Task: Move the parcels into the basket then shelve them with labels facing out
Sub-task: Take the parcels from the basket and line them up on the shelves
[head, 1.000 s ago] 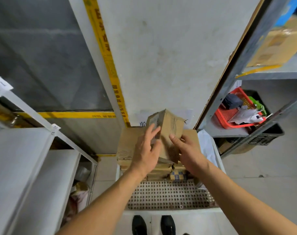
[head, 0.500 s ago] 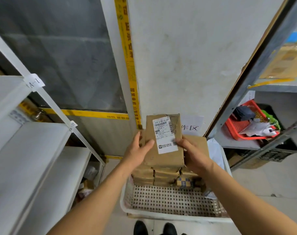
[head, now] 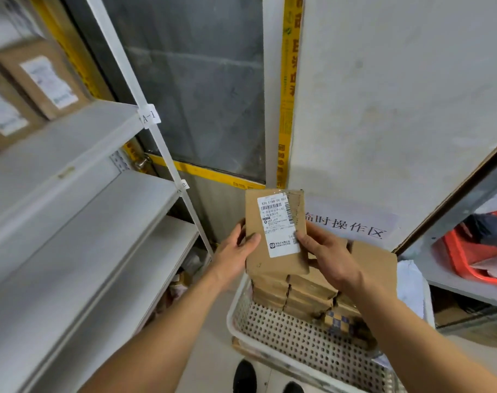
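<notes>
I hold a flat brown cardboard parcel (head: 273, 262) upright above the basket, its white barcode label facing me. My left hand (head: 236, 253) grips its left edge and my right hand (head: 326, 253) grips its right edge. Below it, the white perforated basket (head: 304, 338) holds several stacked brown parcels (head: 307, 293). On the left stands a white shelf unit (head: 80, 199); its top shelf carries two labelled brown parcels (head: 40, 80), labels facing out.
A grey metal rack on the right holds a red basket (head: 468, 259) with loose items. A white wall with a printed sign (head: 349, 225) is straight ahead, a glass door with yellow tape to its left. My shoes (head: 244, 375) show below the basket.
The parcel was turned from edge-on to label facing me and lifted clear of the stack. My view swung left and up, bringing the upper shelf with its parcels into sight.
</notes>
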